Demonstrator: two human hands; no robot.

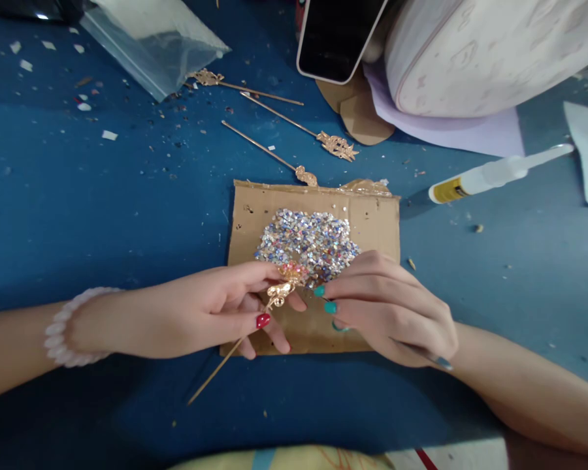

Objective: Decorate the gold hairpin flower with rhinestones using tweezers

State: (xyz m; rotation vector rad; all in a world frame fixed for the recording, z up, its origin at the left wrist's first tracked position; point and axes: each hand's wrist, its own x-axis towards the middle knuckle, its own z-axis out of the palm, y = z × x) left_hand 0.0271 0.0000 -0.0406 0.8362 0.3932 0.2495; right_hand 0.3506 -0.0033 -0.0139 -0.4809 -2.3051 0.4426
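My left hand (225,303) is closed around a gold hairpin (280,292), its ornate head set with pink-red stones and its long stem pointing down to the left. Beside it, my right hand (396,310) pinches slim metal tweezers (441,361). Their back end shows below the palm, while most of their length is hidden by the fingers. The right fingertips are close to the hairpin head, just right of it. Under both hands lies a piece of cardboard (387,222) bearing a heap of small shiny rhinestones (306,238) in silver, blue and some red.
Gold hairpins (336,146) lie behind the cardboard, near a clear plastic bag (151,49). A phone (340,39) and a white patterned pouch (490,59) stand at the back. To the right is a glue bottle (470,183). Small scraps dot the blue table (127,215).
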